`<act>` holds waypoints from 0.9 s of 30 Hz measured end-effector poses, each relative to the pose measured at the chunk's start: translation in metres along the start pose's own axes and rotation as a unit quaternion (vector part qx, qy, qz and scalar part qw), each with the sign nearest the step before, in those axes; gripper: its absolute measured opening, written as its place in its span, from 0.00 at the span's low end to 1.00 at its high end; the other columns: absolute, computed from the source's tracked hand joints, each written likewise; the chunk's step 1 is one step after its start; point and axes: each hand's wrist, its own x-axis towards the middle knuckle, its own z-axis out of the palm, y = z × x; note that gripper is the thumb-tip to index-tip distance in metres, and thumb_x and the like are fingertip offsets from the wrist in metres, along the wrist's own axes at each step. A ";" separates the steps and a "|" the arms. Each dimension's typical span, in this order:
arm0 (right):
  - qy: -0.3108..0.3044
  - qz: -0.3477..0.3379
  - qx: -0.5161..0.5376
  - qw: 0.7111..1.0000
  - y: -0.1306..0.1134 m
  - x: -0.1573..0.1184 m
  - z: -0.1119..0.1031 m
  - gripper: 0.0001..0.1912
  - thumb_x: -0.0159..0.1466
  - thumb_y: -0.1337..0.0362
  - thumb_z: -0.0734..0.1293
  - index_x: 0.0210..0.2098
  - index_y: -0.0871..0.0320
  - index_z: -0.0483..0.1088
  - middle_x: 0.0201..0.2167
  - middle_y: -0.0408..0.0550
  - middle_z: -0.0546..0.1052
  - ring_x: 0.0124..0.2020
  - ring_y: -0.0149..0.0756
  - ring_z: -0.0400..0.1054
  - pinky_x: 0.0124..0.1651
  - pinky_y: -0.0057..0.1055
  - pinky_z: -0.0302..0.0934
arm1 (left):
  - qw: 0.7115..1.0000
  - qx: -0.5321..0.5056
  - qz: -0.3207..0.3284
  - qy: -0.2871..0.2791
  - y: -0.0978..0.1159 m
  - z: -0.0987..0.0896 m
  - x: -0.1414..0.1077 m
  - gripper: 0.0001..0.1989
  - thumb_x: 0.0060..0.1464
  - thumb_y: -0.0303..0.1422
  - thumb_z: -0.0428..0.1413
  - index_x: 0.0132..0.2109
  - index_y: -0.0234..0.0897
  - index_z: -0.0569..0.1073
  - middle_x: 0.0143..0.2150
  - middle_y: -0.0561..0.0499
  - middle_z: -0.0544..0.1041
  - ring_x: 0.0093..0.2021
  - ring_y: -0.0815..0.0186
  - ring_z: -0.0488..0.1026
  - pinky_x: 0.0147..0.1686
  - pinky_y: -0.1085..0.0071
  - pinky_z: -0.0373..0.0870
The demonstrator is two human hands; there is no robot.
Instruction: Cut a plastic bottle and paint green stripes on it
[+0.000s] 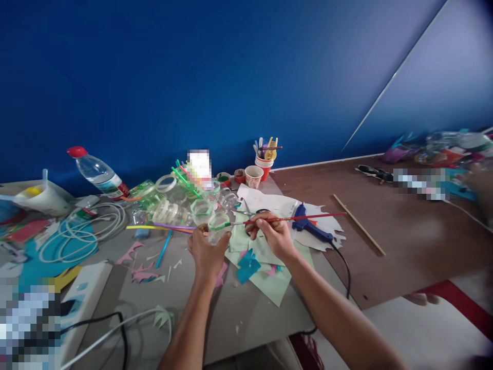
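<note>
Near the middle of the table, my left hand has its thumb and fingers around a clear plastic ring with green paint on its rim. My right hand pinches a long red paintbrush, held level with its handle pointing right. The brush's tip touches or nearly touches the green rim. Under and behind my right hand lie scissors, partly hidden, on pale green paper. A blue glue gun rests on white paper to the right.
Cut bottle pieces and straws lie left of centre. A red-capped bottle leans at the back left. Paper cups stand by the blue wall. A wooden stick lies on the brown board. Cables and a power strip are at left.
</note>
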 end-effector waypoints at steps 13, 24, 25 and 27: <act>0.006 -0.003 -0.013 1.000 -0.003 0.000 -0.012 0.13 0.60 0.54 0.68 0.31 0.59 0.70 0.20 0.44 0.76 0.17 0.28 0.64 0.20 0.27 0.59 | 0.954 0.198 0.226 0.003 -0.007 0.000 -0.011 0.24 0.51 0.33 0.56 0.56 0.34 0.63 0.57 0.36 0.68 0.60 0.47 0.60 0.61 0.43 0.43; 0.111 -0.058 -0.094 0.988 -0.007 0.004 -0.010 0.14 0.63 0.54 0.65 0.29 0.58 0.67 0.19 0.43 0.74 0.17 0.28 0.63 0.21 0.26 0.57 | 0.925 0.262 0.276 -0.010 0.003 -0.001 -0.023 0.22 0.51 0.26 0.54 0.55 0.36 0.67 0.59 0.40 0.68 0.61 0.46 0.58 0.62 0.40 0.38; 0.115 -0.063 -0.110 0.985 -0.007 0.004 -0.009 0.14 0.63 0.54 0.65 0.29 0.58 0.66 0.19 0.43 0.75 0.17 0.28 0.63 0.21 0.26 0.57 | 0.923 0.264 0.281 -0.012 0.003 0.000 -0.023 0.22 0.52 0.26 0.54 0.55 0.37 0.67 0.59 0.40 0.68 0.61 0.46 0.58 0.62 0.39 0.37; 0.116 -0.072 -0.137 0.981 -0.008 0.002 -0.009 0.14 0.64 0.54 0.64 0.28 0.57 0.66 0.20 0.44 0.75 0.17 0.28 0.63 0.20 0.26 0.57 | 0.920 0.264 0.288 -0.020 0.003 0.001 -0.024 0.21 0.52 0.27 0.54 0.55 0.37 0.68 0.59 0.40 0.68 0.61 0.46 0.59 0.61 0.38 0.37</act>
